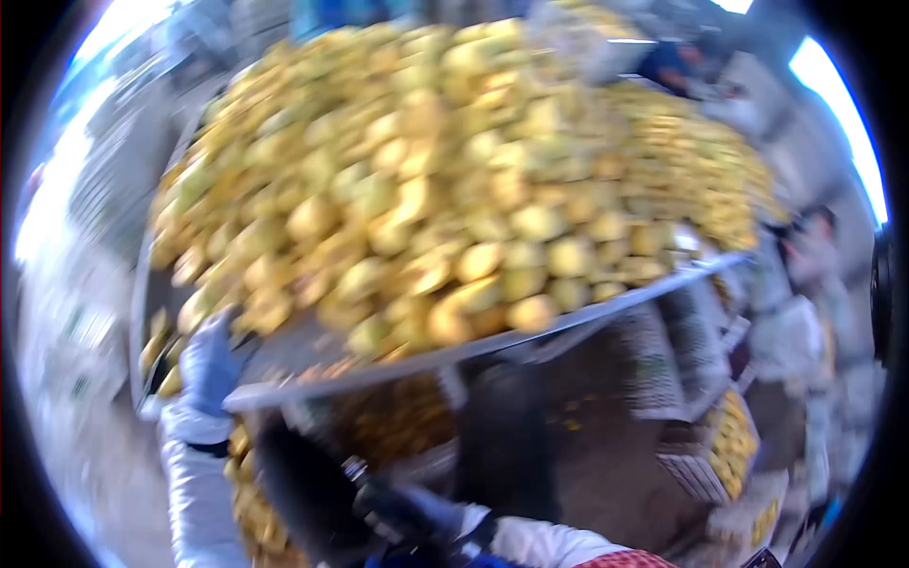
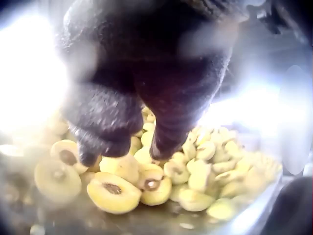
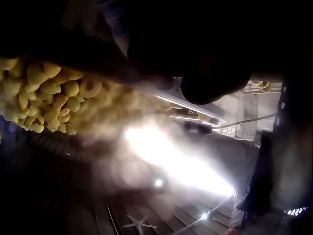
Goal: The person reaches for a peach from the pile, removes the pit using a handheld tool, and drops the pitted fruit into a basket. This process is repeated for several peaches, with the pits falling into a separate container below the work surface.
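Note:
Halved yellow fruits with brown pit hollows point(image 1: 398, 199) point(image 2: 114, 192) lie heaped on a metal-edged table point(image 1: 492, 352). My gloved left hand point(image 1: 210, 364) point(image 2: 146, 88) is at the heap's near left corner. In the left wrist view its fingers and thumb point down among the fruit, slightly apart, with no piece clearly gripped. My right hand point(image 1: 428, 513) is low by my body, below the table's edge and away from the heap, blurred beside a dark object. The right wrist view shows that hand point(image 3: 195, 54) only as a dark shape; whether it holds anything is hidden.
Below the table on the right stand crates of yellow fruit point(image 1: 729, 445). More fruit point(image 1: 256, 502) lies under the table's left side. Another person point(image 1: 672, 66) is at the far right side. Pale stacked crates point(image 1: 653, 360) stand right of my legs.

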`<action>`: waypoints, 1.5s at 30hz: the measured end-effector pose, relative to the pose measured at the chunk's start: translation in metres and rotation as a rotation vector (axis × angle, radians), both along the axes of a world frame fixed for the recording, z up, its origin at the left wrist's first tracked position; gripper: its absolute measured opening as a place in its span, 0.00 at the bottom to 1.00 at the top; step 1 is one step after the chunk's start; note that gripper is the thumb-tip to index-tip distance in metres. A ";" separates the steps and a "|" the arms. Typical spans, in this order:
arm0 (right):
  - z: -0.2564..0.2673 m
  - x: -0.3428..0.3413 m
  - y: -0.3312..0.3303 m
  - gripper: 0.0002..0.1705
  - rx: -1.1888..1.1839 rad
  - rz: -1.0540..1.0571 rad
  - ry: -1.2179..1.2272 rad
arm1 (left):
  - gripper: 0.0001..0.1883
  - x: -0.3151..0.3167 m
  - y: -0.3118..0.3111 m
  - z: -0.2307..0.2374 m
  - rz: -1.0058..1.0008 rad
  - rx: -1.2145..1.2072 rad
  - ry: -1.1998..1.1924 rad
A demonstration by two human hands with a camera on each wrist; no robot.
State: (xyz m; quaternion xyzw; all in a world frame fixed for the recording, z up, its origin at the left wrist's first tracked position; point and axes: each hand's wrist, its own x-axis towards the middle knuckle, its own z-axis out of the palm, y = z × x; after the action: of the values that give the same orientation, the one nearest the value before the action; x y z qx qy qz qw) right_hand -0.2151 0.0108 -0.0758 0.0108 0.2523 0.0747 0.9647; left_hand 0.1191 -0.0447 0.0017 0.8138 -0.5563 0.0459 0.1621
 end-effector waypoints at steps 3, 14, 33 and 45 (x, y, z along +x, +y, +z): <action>-0.022 0.003 0.006 0.24 -0.816 -0.132 -0.229 | 0.48 0.067 -0.047 -0.111 -0.101 0.142 -0.206; -0.023 0.013 -0.002 0.25 -0.305 -0.068 0.022 | 0.38 0.054 -0.034 -0.060 0.016 0.595 0.161; 0.021 0.002 -0.051 0.22 -0.797 -0.494 0.126 | 0.41 -0.146 0.014 0.061 -0.918 0.488 0.308; 0.056 0.019 -0.035 0.15 -1.212 -0.515 0.326 | 0.22 -0.219 0.077 -0.007 0.225 -0.588 1.882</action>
State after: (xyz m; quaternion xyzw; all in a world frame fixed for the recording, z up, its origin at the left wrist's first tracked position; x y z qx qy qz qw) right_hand -0.1965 -0.0246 -0.0202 -0.4612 0.3811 -0.3146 0.7369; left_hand -0.1001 0.0319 -0.0057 0.4941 -0.0867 -0.4676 0.7278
